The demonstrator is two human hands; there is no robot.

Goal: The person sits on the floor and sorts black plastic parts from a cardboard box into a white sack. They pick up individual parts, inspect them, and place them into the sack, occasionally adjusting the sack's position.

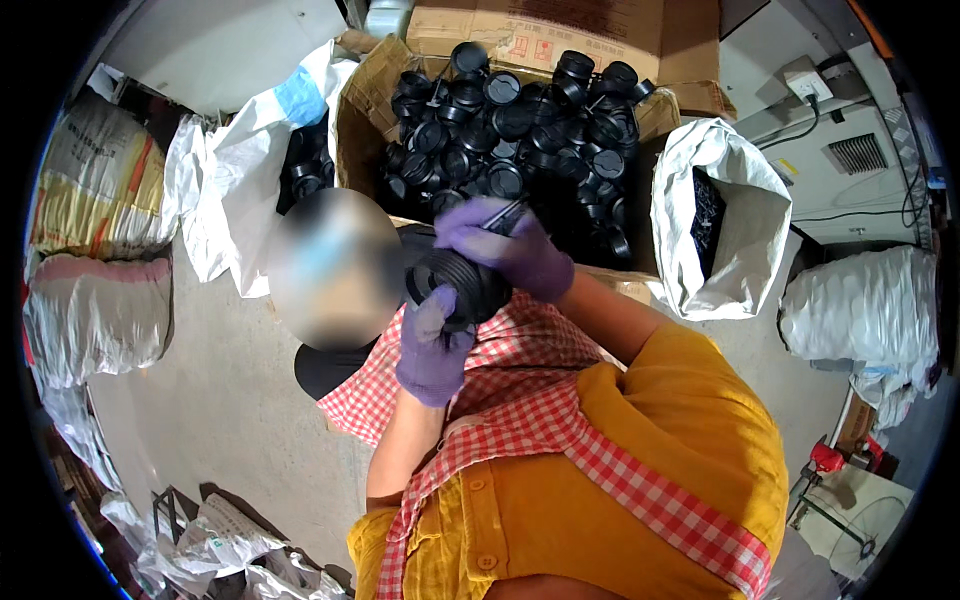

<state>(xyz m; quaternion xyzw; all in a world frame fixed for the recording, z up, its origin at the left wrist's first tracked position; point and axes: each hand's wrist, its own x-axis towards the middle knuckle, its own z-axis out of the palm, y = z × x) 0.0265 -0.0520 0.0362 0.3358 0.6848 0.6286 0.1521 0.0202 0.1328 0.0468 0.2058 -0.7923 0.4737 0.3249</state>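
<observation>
My left hand [432,345], in a purple work glove, grips a black ribbed plastic ring-shaped part [447,280], its thumb laid over the rim. Close against the part's far right side is my right hand [515,252], also gloved in purple. Its fingers are closed round a slim dark pointed tool [505,215]; the exact kind cannot be made out. Just beyond both hands, a large open cardboard box [360,125] holds a heap of round black plastic parts [505,125].
White woven sacks stand on both sides of the box: a left sack [235,190] with black parts, and a right sack [740,220] with dark pieces. Full sacks [100,310] line the left wall, another bag [860,310] the right. A fan [860,540] stands at lower right.
</observation>
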